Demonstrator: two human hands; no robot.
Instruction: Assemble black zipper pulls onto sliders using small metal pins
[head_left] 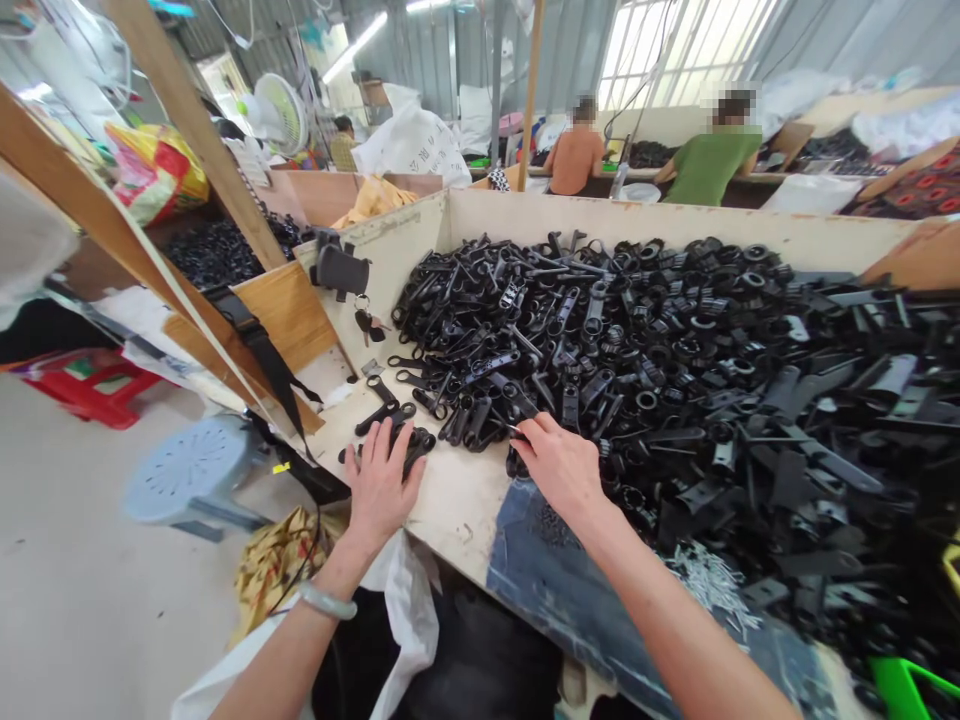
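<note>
My left hand (382,475) lies palm down with fingers spread over a small cluster of black plastic parts (418,443) on the pale tabletop. These parts are elongated, with ring-shaped ends. A greenish-white bangle (328,601) circles my left wrist. At the near edge of the large heap of black plastic parts (555,310), my right hand (559,460) has its thumb and fingers pinched together. Something small and thin shows at those fingertips, too little to name. Below my right hand, tiny dark pieces (553,524) rest on a dark blue cloth (517,540).
Small silvery metal pieces (712,585) lie by my right forearm, with a bright green object (911,690) beyond. Keys (367,322) hang on the bin's left wall. A wooden post (187,130) and a grey-blue stool (191,465) stand left. Several people sit at the back.
</note>
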